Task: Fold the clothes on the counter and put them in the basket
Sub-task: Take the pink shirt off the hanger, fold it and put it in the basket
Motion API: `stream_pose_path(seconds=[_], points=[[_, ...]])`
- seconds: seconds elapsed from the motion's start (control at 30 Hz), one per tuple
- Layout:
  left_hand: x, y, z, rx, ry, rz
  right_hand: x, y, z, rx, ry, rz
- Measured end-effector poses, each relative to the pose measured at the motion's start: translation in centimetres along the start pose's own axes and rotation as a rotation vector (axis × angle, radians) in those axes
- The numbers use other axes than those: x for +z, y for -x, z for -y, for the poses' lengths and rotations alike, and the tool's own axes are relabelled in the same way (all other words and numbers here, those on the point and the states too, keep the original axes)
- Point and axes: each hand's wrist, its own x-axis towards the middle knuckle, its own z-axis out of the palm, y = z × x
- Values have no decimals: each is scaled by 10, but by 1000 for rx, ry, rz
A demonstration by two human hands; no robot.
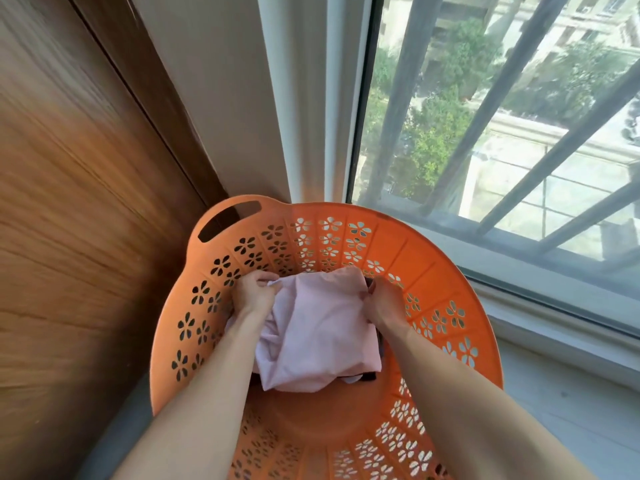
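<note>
**Barred window beside a wood panel**

A brown wood-grain panel (69,202) is seen on the left, split by 1 dark seam. A beige wall strip (221,98) and a white window frame (311,98) are set to its right. Grey slanted bars (398,98) are fixed behind the glass, with green trees (460,64) and pale buildings (571,12) seen beyond. A pale sill (571,393) is seen below the window.

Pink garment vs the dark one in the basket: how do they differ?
The pink garment lies on top, mostly visible; the dark garment sits beneath, only slivers showing at the right. The left hand and right hand grip the pink garment's far corners; any hold on the dark garment cannot be told. Both are inside the orange basket.
</note>
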Motion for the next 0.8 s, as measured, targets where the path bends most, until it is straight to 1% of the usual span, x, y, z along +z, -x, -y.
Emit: stream_pose_path(seconds=[0.1, 0.13, 0.17, 0.2, 0.23, 0.27, 0.3, 0.33, 0.37, 0.4, 0.43, 0.47, 0.53, 0.67, 0.73, 0.8], points=[[6, 4, 7, 81, -86, 5, 2, 2, 5, 2, -58, -1], [7, 7, 10, 132, -129, -16, 3, 4, 7, -44, -66, -8], [8, 12, 10, 215, -147, -77, 5, 6, 9, -113, -57, 19], [7, 18, 10, 338, -125, -162, 9, 9, 12, -180, -47, 97], [6, 27, 9, 472, -93, -213, 14, 13, 16, -216, -39, 206], [6, 35, 6, 576, -80, -182, 19, 17, 19, -218, -25, 317], [8, 43, 4, 615, -95, -61, 24, 21, 22, -224, -9, 405], [10, 49, 3, 585, -145, 110, 28, 23, 22, -218, 12, 463], [12, 52, 5, 507, -221, 272, 32, 23, 22, -210, 22, 509], [12, 51, 11, 415, -290, 389, 33, 25, 26, -191, 20, 537], [13, 49, 18, 328, -342, 464, 34, 25, 26, -172, 14, 565], [11, 47, 23, 261, -371, 503, 32, 27, 28, -153, 15, 586], [3, 52, 25, 174, -390, 511, 20, 34, 33, -117, 30, 613], [-37, 102, -12, 85, -353, 459, -46, 76, 52, -63, 38, 507], [-73, 139, -46, 56, -271, 394, -99, 110, 68, -21, 18, 494], [-110, 182, -84, -2, -113, 350, -150, 146, 83, 10, -27, 481]])
